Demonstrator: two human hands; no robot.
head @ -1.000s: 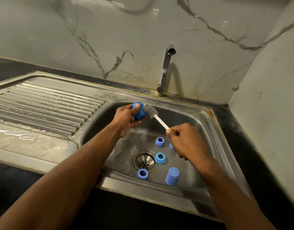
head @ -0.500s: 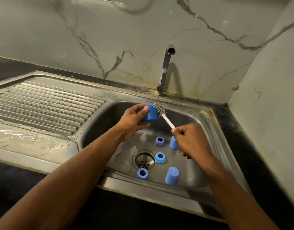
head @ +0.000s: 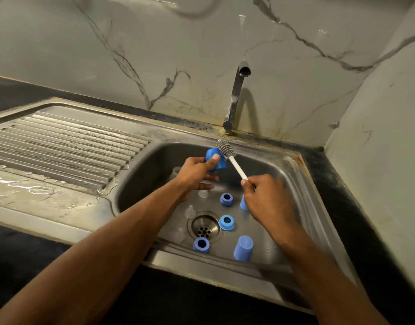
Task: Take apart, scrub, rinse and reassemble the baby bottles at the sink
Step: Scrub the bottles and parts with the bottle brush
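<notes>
A marble-veined wall (head: 201,55) backs a dark counter (head: 26,254) that carries a steel sink (head: 302,184) with a wet, ribbed draining board (head: 61,141) on its left. A chrome tap (head: 235,97) rises from the back rim, its spout over the basin.

Above the basin, the left hand (head: 197,171) curls round a blue bottle cap (head: 215,160), thumb pressed on its side. The right hand (head: 269,202) is closed round the white handle of a bottle brush (head: 232,160), whose grey bristle head sits just beside the cap, at or touching its upper edge; the view does not settle which.

On the basin floor stands another blue cap (head: 243,248), near the front wall, and a third blue piece (head: 243,204) shows partly behind the right hand. Three blue collar rings lie around the drain (head: 205,227): one behind it (head: 226,199), one just right of it (head: 226,222), one in front (head: 201,245). Clear teats (head: 190,211) sit left of the drain, and what may be a clear bottle (head: 176,172) lies behind the left hand, too faint to make out.
</notes>
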